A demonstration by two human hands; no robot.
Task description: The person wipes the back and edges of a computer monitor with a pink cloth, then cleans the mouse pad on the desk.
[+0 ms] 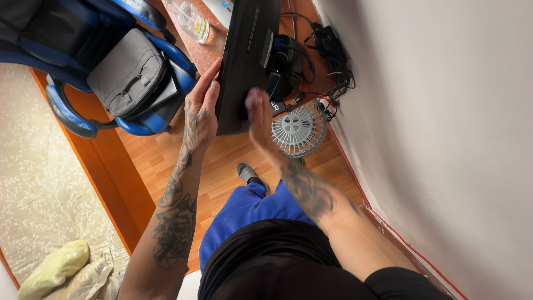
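**Both hands at the back of a black monitor**

Head view: The black monitor (244,61) stood with its rear panel toward the camera, at the edge of a reddish desk (206,51) beside the white wall (444,139). The left hand (201,114) lay flat against the monitor's left edge, fingers straight and spread loosely, gripping nothing. The right hand (257,114) was pressed to the lower part of the rear panel; it was blurred, so I could not tell whether its fingers were closed on anything. Just right of that hand, a small round white fan (298,130) sat near the wall, with a tangle of black cables (327,55) above it behind the monitor. A clear plastic bottle (191,19) lay on the desk left of the monitor. Farther left stood a blue and black chair (72,105) carrying a grey bag (127,72). Below were the wooden floor (222,161) and the person's blue shorts (244,208).
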